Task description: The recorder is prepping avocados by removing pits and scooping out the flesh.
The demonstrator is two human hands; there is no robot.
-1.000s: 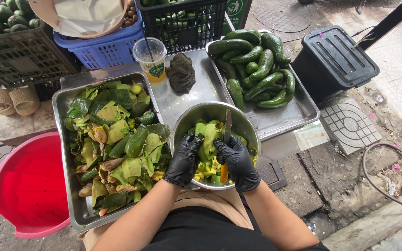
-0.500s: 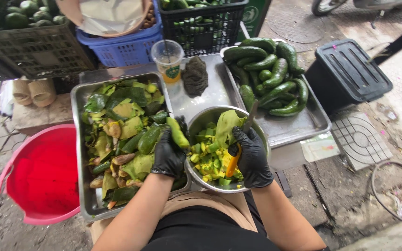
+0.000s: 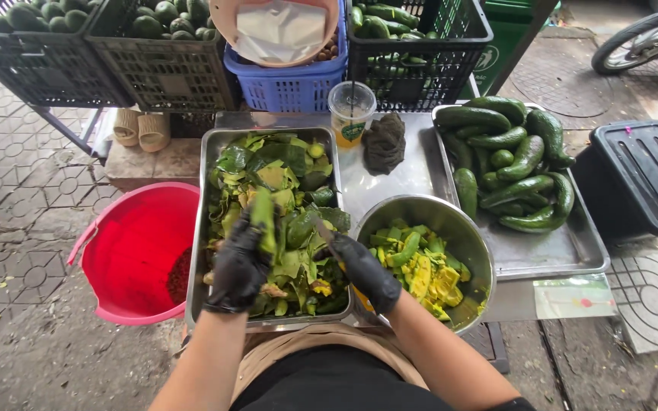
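At frame centre, the gloved left hand (image 3: 239, 262) clamps a green avocado peel (image 3: 263, 218) over the peel tray (image 3: 212, 190); the right hand (image 3: 365, 270) seemingly grips a knife (image 3: 324, 233).

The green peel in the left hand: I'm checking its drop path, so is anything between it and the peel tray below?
Nothing visible: the left hand holds the green peel directly over the heaped peel tray.

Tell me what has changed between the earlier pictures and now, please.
Both black-gloved hands moved left, out of the round steel bowl to above the rectangular metal tray of green peels. The left hand now grips a long green avocado piece; the right hand holds a knife. Bowl, tray, and red plastic basin stayed put.
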